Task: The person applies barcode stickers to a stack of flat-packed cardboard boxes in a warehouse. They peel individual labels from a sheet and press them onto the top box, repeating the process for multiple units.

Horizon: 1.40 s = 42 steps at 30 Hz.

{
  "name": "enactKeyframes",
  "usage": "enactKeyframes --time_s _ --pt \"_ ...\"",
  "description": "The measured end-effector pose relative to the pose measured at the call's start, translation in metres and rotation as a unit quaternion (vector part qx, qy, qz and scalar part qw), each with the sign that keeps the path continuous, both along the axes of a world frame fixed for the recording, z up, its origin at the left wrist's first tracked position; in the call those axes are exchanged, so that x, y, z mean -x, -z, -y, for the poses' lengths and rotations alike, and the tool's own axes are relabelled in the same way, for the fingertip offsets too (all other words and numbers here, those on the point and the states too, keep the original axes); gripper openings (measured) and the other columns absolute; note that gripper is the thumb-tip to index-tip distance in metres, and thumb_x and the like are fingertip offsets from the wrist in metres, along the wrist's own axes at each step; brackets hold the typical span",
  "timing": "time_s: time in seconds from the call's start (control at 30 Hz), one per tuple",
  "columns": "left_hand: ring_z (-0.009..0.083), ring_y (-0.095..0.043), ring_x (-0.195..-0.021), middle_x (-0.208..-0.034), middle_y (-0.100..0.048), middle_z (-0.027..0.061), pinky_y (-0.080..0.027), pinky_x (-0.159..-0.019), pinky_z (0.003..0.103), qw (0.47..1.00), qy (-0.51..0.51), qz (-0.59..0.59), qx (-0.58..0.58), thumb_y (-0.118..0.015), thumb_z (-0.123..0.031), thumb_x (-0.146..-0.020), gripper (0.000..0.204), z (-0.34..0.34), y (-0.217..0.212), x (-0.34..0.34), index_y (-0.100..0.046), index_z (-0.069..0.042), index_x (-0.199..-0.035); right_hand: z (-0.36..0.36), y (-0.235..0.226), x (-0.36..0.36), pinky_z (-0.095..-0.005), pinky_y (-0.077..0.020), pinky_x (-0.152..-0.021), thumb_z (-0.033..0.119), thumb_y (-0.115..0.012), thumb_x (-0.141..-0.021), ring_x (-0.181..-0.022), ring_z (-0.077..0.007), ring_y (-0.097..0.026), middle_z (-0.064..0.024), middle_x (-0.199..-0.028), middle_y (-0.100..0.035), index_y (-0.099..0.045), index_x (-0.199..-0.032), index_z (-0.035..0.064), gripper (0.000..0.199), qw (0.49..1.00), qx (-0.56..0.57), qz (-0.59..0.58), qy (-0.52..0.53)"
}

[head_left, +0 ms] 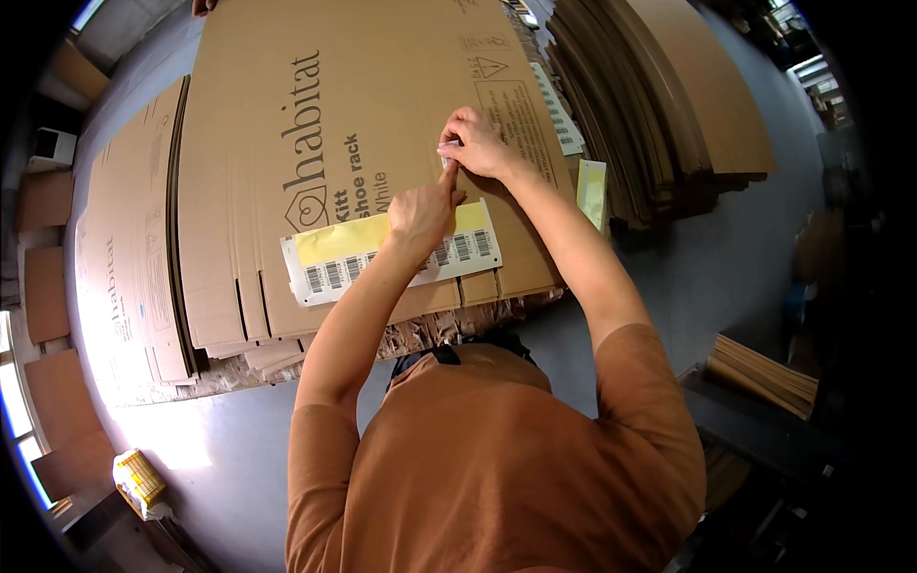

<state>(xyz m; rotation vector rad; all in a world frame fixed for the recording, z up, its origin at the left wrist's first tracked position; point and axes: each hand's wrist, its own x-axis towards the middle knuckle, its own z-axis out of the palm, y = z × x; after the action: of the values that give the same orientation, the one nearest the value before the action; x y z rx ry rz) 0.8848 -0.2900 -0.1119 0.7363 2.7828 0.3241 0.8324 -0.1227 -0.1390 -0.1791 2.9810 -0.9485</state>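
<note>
A large flat brown cardboard carton (401, 86) with dark print lies on top of a stack before me. My right hand (475, 143) pinches a small white sticker (450, 153) just above the carton's surface. My left hand (423, 212) reaches up from below, its index finger stretched out to the sticker's lower end and its thumb apart; the other fingers curl under and are partly hidden. Beneath my left hand and wrist lies a white sheet of barcode labels (330, 277), with a bare yellow strip along its upper part. My left forearm covers part of the sheet.
More flat cartons (134, 239) lie at the left. A tall stack of folded cardboard (630, 105) stands at the right. Further label sheets (559, 110) and a yellow-white strip (592, 191) lie beside the carton's right edge. Another person's fingers (202, 8) show at the far left corner.
</note>
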Motion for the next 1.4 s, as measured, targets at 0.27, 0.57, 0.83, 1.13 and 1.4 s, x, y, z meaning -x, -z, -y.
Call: enactKeyframes --time_s 0.27,0.57,0.83,1.13,1.4 --pt "0.0371 -0.068 -0.072 -0.077 -0.068 0.0154 -0.052 -0.061 0.048 0.998 0.025 0.012 -0.047 -0.048 -0.038 -0.097 0.036 0.007 -0.013 -0.009 -0.047 -0.018 -0.127 -0.003 0.023 -0.005 -0.0403 -0.0434 -0.091 0.015 -0.069 -0.083 -0.103 -0.0288 -0.051 -0.0136 -0.110 -0.052 -0.052 -0.118 0.0086 0.040 0.973 0.055 -0.196 0.107" --pt "0.0420 -0.065 -0.073 -0.082 -0.067 0.0210 -0.050 -0.066 0.052 0.955 -0.104 -0.059 -0.272 -0.046 -0.025 -0.097 0.024 0.033 0.016 -0.015 -0.056 -0.011 -0.114 0.015 -0.043 -0.138 -0.0308 -0.0507 -0.081 0.018 -0.066 -0.090 -0.089 -0.0163 -0.061 -0.0084 -0.102 -0.062 -0.041 -0.141 0.0093 0.058 0.955 0.292 0.033 0.034" --pt "0.0381 -0.059 -0.095 -0.105 -0.060 0.0212 -0.048 -0.082 0.044 0.922 -0.131 -0.114 -0.345 -0.055 -0.025 -0.094 0.032 0.065 -0.016 -0.023 -0.058 -0.006 -0.119 0.030 -0.034 -0.155 -0.0263 -0.0508 -0.084 0.004 -0.070 -0.084 -0.091 -0.0100 -0.060 -0.0050 -0.120 -0.065 -0.053 -0.136 0.0103 0.055 0.923 0.381 0.033 -0.038" --pt "0.0208 -0.062 -0.101 -0.121 -0.056 0.0176 -0.053 -0.080 0.035 0.819 -0.265 0.222 -0.457 -0.067 -0.015 -0.088 0.075 0.220 -0.020 -0.053 -0.023 -0.010 -0.150 0.011 -0.020 -0.166 -0.0236 -0.0515 -0.082 0.002 -0.068 -0.086 -0.091 -0.0084 -0.059 -0.0032 -0.116 -0.064 -0.059 -0.129 0.0061 0.044 0.853 0.518 0.040 0.055" --pt "0.0172 -0.062 -0.100 -0.105 -0.064 0.0113 -0.056 -0.086 0.031 0.747 -0.162 0.264 -0.588 -0.070 0.009 -0.075 0.080 0.207 -0.044 -0.066 -0.036 -0.008 -0.145 -0.001 -0.019 -0.169 -0.0198 -0.0484 -0.072 0.003 -0.070 -0.085 -0.080 -0.0053 -0.059 -0.0015 -0.096 -0.068 -0.060 -0.126 0.0051 0.042 0.846 0.524 0.060 0.075"
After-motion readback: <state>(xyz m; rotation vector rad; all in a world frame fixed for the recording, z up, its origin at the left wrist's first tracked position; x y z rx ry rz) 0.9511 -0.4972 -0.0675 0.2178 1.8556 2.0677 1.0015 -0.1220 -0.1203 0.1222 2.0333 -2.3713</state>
